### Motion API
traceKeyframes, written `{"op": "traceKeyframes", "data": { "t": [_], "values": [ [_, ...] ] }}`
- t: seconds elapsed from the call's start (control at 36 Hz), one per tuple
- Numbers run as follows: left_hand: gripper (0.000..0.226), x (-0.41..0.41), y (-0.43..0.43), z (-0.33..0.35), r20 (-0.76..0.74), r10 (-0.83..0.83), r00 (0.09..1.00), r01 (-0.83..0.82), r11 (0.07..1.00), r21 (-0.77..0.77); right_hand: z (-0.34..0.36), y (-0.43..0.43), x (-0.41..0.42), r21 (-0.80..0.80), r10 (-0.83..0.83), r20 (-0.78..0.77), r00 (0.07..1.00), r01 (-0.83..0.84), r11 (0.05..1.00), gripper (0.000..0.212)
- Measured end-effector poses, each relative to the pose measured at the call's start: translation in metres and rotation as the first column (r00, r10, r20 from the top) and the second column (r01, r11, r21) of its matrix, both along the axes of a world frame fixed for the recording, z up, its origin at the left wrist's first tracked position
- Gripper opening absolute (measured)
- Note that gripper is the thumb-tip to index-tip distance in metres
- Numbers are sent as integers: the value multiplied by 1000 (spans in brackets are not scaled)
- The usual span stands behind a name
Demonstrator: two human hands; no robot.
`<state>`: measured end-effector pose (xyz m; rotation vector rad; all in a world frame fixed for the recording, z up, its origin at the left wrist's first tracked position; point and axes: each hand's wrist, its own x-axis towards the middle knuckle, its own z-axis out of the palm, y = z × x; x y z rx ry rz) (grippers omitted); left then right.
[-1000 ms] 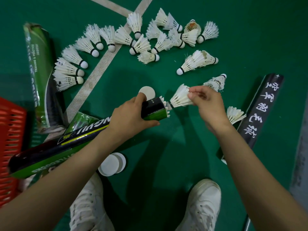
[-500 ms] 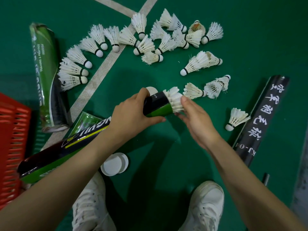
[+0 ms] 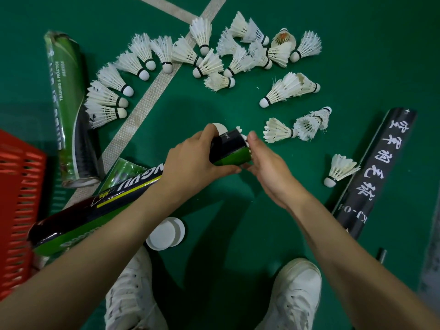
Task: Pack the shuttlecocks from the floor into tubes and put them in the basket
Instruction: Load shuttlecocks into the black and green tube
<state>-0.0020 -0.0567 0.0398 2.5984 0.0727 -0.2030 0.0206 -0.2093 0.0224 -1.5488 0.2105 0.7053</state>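
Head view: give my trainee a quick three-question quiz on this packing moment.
1. True or false: the left hand grips the black-and-green tube near its open end.
2. Multiple choice: what is the right hand doing? A) reaching for the red basket B) pushing a shuttlecock into the tube mouth C) picking up the white caps
3. Fill in: the lone shuttlecock at right lies beside the black tube printed with white ____.

Key: 1 true; 2 B; 3 characters.
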Motion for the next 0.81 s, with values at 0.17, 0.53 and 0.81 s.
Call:
{"op": "traceKeyframes", "data": {
  "t": [0.17, 0.53, 0.81],
  "values": [
    [69, 3, -2, 0, 13, -12, 1000, 12, 1000, 5, -9, 0, 10, -25, 99, -11, 995, -99, 995, 105],
    [72, 11, -2, -21, -105, -13, 994, 19, 998, 55, -53, -32, 57, -615, 129, 335, 933, 113, 781, 23],
    [72, 12, 5, -24, -144, -21, 989, 31, 998, 63, -66, -38, 79, -999, 722, 8, 692, -25, 35, 53]
  ]
}}
